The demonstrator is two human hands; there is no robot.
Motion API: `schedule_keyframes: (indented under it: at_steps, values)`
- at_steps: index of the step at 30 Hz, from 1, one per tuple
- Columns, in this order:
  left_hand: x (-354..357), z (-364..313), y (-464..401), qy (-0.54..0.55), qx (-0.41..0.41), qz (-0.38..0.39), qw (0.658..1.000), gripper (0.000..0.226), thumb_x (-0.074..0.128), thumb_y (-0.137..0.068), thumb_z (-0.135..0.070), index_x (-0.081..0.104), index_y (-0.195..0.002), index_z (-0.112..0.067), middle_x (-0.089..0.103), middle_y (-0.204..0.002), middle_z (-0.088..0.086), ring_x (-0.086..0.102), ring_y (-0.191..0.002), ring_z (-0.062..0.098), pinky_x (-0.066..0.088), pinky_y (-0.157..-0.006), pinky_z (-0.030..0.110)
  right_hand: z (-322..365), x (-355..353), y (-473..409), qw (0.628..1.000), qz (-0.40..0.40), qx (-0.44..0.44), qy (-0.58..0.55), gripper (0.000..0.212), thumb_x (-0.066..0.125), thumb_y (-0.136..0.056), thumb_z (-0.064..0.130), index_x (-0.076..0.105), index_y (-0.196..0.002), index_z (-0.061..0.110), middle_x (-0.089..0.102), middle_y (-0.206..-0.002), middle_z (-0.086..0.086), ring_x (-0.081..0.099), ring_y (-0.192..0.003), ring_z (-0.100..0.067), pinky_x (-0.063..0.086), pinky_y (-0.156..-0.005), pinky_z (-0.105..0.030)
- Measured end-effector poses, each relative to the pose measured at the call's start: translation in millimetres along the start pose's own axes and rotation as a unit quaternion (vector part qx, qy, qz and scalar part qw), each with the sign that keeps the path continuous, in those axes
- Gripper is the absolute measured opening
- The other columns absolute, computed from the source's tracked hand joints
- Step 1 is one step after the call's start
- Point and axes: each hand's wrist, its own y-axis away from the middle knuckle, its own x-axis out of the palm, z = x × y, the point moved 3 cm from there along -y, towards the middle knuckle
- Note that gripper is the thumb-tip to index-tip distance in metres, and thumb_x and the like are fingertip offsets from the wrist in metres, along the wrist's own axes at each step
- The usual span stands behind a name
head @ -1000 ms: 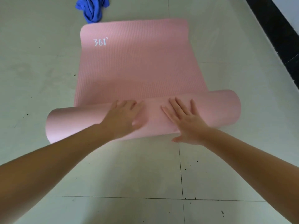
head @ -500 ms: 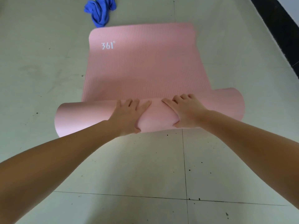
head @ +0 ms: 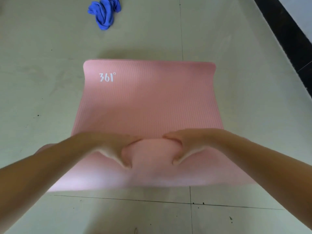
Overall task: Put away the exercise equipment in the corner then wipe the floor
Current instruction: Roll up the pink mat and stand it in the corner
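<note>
Down on the pale tiled floor [head: 42, 85], pink exercise mat [head: 148, 102] partly rolled, near end curled into a thick roll, far end lying flat with a white "361°" logo [head: 107, 77] at its far left corner. Left hand [head: 114, 146] and right hand [head: 184, 144] both pressed on top of the roll, side by side near its middle, thumbs angled down the near face. Fingers curled over the far side of the roll, gripping it, tips hidden behind the curve; some motion blur on both hands. Bare forearms reaching in from the lower corners. Beyond the flat end, well apart from it, crumpled blue cloth [head: 104, 12] on the tiles. Dark skirting strip [head: 290, 36] along the upper right. Small dark specks scattered on the near tiles.
</note>
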Motion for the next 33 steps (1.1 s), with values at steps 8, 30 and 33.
schedule_keyframes:
  at_steps: [8,30,33]
  values:
    - [-21.2,-36.7,-4.0,-0.146,-0.039,-0.25,0.956,0.101,0.051,-0.083,-0.063,-0.014,-0.149,-0.024,-0.006,-0.159,0.01,0.002,-0.146,0.028,0.011,-0.116,0.051,-28.5,-40.3,-7.9,0.899,-0.424,0.073,0.077,0.049,0.044,-0.096,0.035,0.037,-0.143,0.021,0.044,-0.142,-0.006,0.041,-0.129,-0.029,0.024,-0.112,-0.045]
    - [-41.9,-10.2,-37.0,-0.133,-0.037,-0.27,0.953,0.114,0.065,-0.062,-0.063,-0.005,-0.147,-0.036,0.034,-0.14,0.002,0.036,-0.123,0.026,0.034,-0.101,0.044,-1.4,-34.4,-17.3,0.938,-0.229,0.021,0.259,0.11,0.066,-0.066,0.065,0.007,-0.149,0.023,0.042,-0.127,-0.006,0.043,-0.11,-0.027,0.041,-0.093,-0.04]
    - [-12.3,-18.4,-24.5,-0.143,-0.014,-0.243,0.959,0.115,0.063,-0.061,-0.067,-0.007,-0.147,-0.035,0.032,-0.142,0.001,0.035,-0.125,0.025,0.033,-0.102,0.044,11.9,-6.7,3.2,0.945,-0.199,0.012,0.258,0.109,0.064,-0.068,0.066,0.008,-0.149,0.021,0.041,-0.128,-0.007,0.042,-0.109,-0.027,0.041,-0.092,-0.039]
